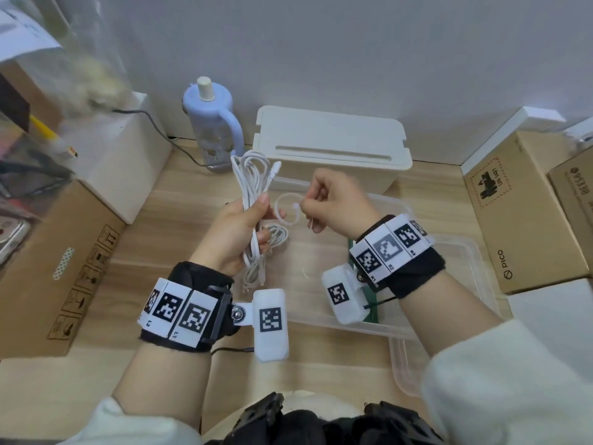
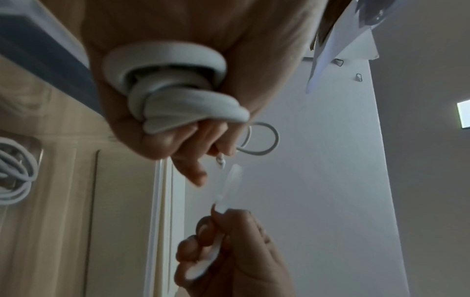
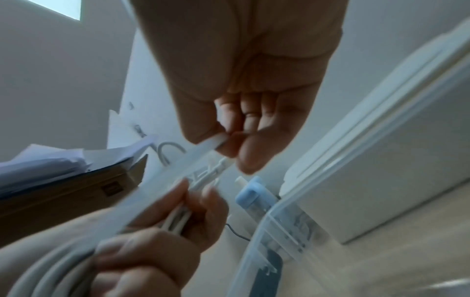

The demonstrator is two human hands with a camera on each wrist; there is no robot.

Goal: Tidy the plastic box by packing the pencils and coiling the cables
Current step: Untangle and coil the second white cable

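My left hand (image 1: 261, 220) grips a bundle of coiled white cable (image 1: 253, 175) upright above the wooden table, with one plug end sticking out at the top. The same cable (image 2: 178, 112) fills that fist in the left wrist view. My right hand (image 1: 308, 203) pinches a translucent cable tie (image 1: 276, 208), bent into a loop, just right of the bundle. Thumb and fingers hold the tie (image 3: 203, 146) in the right wrist view. A second white cable coil (image 1: 277, 237) lies below the hands. The clear plastic box (image 1: 481, 271) stands under my right wrist, with something green (image 1: 353, 248) partly hidden inside.
A cream lidded box (image 1: 330, 139) stands behind the plastic box, and a pale blue bottle (image 1: 211, 123) is to its left. Cardboard boxes flank the table at the left (image 1: 57, 252) and right (image 1: 519, 213). A white box (image 1: 122, 149) sits at the back left.
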